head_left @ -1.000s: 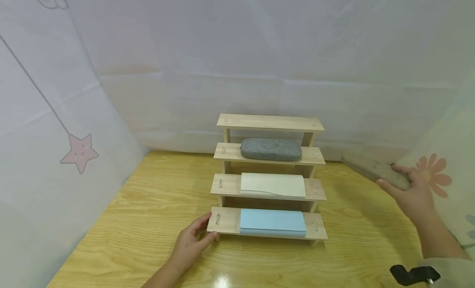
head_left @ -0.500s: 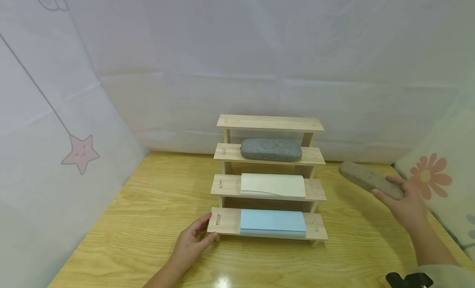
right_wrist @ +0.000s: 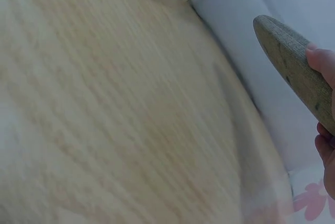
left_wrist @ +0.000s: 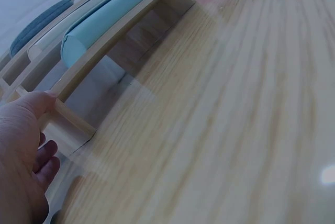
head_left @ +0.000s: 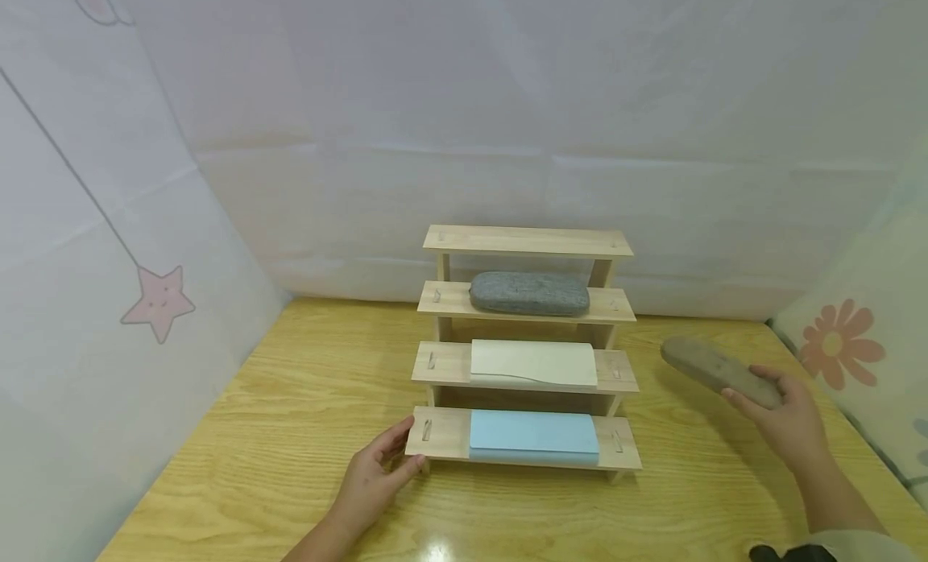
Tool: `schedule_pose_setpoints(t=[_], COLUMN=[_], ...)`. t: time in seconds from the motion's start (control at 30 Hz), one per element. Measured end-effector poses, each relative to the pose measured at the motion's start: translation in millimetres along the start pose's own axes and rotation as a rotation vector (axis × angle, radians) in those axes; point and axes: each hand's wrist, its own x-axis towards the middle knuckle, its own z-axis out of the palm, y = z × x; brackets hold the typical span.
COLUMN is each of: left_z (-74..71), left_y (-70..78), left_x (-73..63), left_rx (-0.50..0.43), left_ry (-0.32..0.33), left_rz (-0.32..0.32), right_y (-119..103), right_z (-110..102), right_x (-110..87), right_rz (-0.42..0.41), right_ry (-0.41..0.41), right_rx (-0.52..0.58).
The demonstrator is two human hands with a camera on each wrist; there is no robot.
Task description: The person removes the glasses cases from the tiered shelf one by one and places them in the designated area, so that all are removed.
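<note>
A wooden stepped rack (head_left: 518, 240) stands mid-table. My left hand (head_left: 373, 473) holds the left end of its lowest step, thumb at the front corner. In the left wrist view the thumb (left_wrist: 39, 101) lies against the board's end and the other fingers curl beside the leg. To the right of the rack, my right hand (head_left: 786, 417) grips one end of a grey-brown glasses case (head_left: 718, 370) above the table. The right wrist view shows this case (right_wrist: 293, 67) between thumb and fingers. On the steps lie a grey glasses case (head_left: 529, 293), a cream one (head_left: 532, 361) and a light blue one (head_left: 534, 433).
The rack's top step carries nothing. White cloth walls (head_left: 493, 87) with a pink star (head_left: 158, 303) and a flower (head_left: 841, 345) surround the wood-grain table (head_left: 275, 417) at the back and sides.
My right hand has moved a little downward and to the left with the grey-brown glasses case. The left hand and the rack stay where they were.
</note>
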Motion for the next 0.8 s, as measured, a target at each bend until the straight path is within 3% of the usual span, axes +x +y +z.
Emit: schedule_pose_setpoints(t=[0.5, 0.8], left_z=[0.4, 0.8], left_y=[0.5, -0.4], left_x=[-0.6, -0.2], left_rx=[-0.001, -0.001], left_ry=[0.001, 0.004], left_rz=[-0.005, -0.007], right_y=[14.1, 19.7], right_z=[18.4, 23.7], right_x=[-13.6, -14.3], right_rz=[0.085, 0.085], right_ry=[-0.048, -0.068], right_rx=[0.058, 0.084])
